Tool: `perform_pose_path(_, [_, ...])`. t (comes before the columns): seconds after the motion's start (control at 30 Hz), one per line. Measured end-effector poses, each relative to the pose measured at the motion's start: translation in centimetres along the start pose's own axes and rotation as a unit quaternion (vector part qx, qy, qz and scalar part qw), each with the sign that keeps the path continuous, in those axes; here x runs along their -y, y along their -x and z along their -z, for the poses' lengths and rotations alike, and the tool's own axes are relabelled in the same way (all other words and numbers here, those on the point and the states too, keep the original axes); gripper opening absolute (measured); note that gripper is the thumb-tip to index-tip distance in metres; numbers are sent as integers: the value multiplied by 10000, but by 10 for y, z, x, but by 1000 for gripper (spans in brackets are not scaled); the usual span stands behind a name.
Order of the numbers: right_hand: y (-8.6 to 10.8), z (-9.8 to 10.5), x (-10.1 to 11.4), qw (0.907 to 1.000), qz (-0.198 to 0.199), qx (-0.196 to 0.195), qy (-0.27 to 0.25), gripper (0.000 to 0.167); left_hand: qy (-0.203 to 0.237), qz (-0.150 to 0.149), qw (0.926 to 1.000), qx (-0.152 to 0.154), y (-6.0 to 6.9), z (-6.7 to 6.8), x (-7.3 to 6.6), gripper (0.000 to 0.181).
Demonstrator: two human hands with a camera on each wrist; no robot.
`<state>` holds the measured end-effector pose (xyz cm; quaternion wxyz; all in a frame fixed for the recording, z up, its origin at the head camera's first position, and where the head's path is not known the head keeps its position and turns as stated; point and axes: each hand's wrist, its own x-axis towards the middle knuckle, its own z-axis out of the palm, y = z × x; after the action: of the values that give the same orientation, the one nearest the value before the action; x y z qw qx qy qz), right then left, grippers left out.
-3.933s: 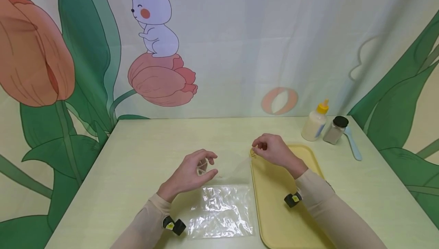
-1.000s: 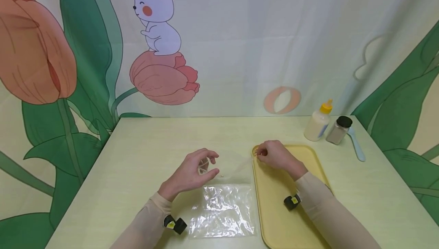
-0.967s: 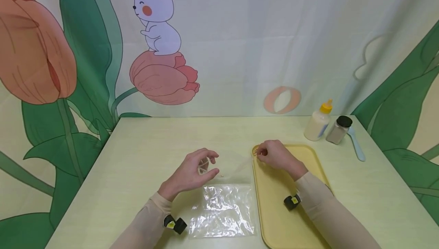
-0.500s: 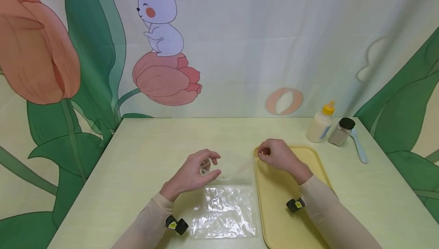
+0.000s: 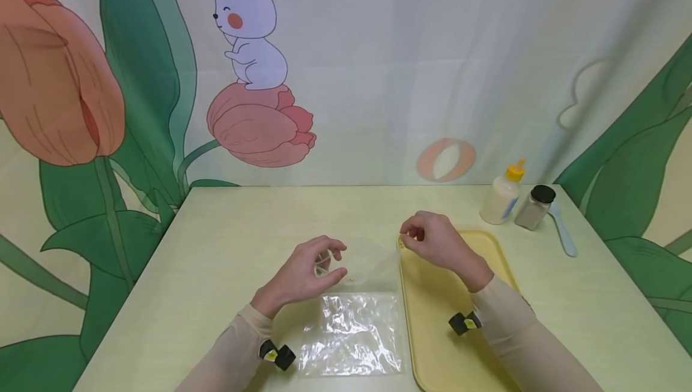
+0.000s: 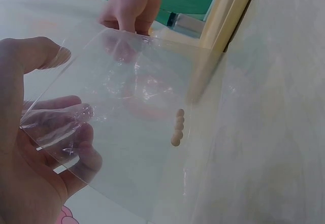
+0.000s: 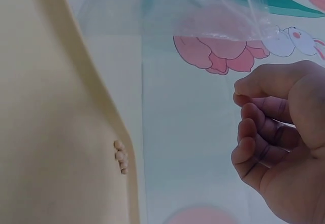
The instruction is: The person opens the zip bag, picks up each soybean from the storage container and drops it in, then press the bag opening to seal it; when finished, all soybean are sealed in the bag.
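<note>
My left hand (image 5: pixel 308 271) holds up a clear plastic bag (image 6: pixel 142 76) by its rim, with the thumb apart from the curled fingers. Several small tan balls (image 6: pixel 177 127) sit in a row low in that bag. My right hand (image 5: pixel 440 245) is raised over the far left corner of the yellow tray (image 5: pixel 449 326). In the right wrist view its thumb and forefinger tips meet; anything between them is hidden. Several more tan balls (image 7: pixel 121 157) lie together in the tray corner.
Wrinkled clear plastic (image 5: pixel 351 335) lies before the left hand; whether it belongs to the held bag I cannot tell. A bottle with a yellow nozzle (image 5: pixel 500 200), a black-lidded jar (image 5: pixel 532 211) and a light blue utensil (image 5: pixel 564 233) stand or lie back right.
My right hand has risen slightly and shifted left from the balls in the tray corner. My left hand keeps the bag in nearly the same place.
</note>
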<state>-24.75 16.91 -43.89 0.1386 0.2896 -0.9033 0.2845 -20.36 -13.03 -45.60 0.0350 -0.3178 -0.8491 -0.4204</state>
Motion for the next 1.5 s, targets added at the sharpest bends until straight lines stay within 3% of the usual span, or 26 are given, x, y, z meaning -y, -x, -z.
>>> perform_pose_path(0.7, [-3,6,24,9967,608,-481,-221,7,-16,-75,9999,-102,0,0,2,32])
perform_pose_path(1.5, [-4,3,55,9913,1105,-344,-631,5,-66,-11,9999,-94,0,1,-2,33])
